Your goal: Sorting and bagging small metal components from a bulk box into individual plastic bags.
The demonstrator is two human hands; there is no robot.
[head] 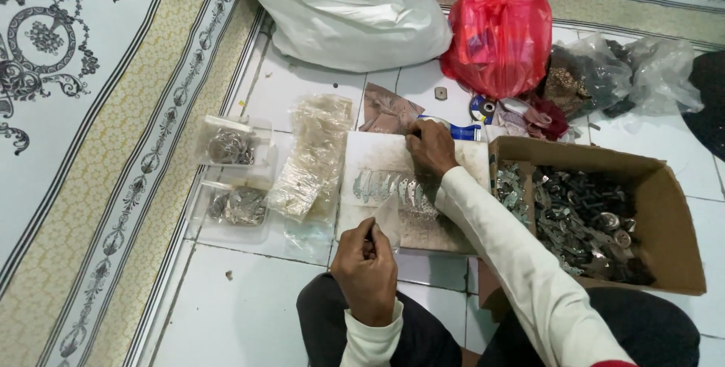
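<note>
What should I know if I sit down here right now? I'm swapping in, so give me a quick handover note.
Left hand: near the lap, pinching a small clear plastic bag.
Right hand: reaching forward, resting on the far edge of the white board.
On the board: a row of small metal pieces laid side by side.
Cardboard box at the right holds many more loose metal parts.
Stack of clear bags left of the board; two clear tubs beyond hold filled packets.
Row unbagged; box still full.

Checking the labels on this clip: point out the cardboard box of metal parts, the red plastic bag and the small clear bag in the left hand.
cardboard box [672, 220], head view, bare right wall.
red plastic bag [502, 42], head view, middle of its bulging side.
small clear bag [389, 220], head view, flat film above the left hand [366, 269].
</note>
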